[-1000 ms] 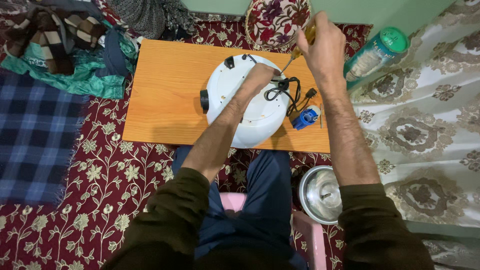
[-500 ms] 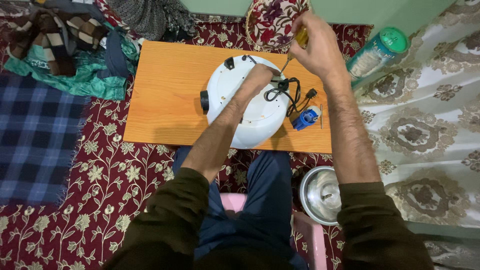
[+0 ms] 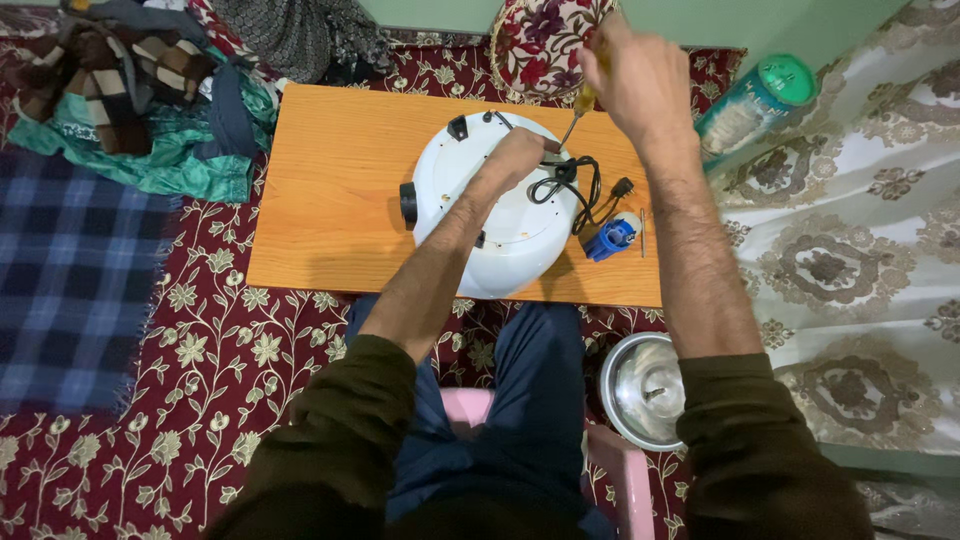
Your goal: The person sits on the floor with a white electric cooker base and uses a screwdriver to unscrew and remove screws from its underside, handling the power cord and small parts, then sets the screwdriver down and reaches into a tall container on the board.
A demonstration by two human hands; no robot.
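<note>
A patterned maroon carpet [image 3: 200, 350] fills the lower left of the frame, and a low orange tabletop [image 3: 330, 190] sits at centre top, seen from directly above. On it, at the centre of the frame, lies a round white appliance [image 3: 500, 225], apparently turned underside up, with a black knob at its left edge and small black feet near its upper rim. A coiled black power cord [image 3: 575, 190] rests on its right side, the plug trailing toward the right edge of the tabletop beside a small blue part [image 3: 612, 238].

The left hand [image 3: 520, 155] rests on the upper right of the appliance, fingers pressed down on the shell; whether they pinch anything is not visible. The right hand [image 3: 640, 80], at upper centre right, has its grip clamped around the yellow handle of a screwdriver [image 3: 580, 105]. The tool's long axis slants from the handle at upper right down to the tip at lower left, and the tip meets the appliance just beside the left fingertips. The right hand thus stands above and to the right of the contact point; the left hand is the nearer of the two.

A steel bowl [image 3: 645, 390] lies on the carpet at lower right, a green-capped bottle [image 3: 760, 100] at upper right, and heaped clothes [image 3: 130, 90] at upper left.
</note>
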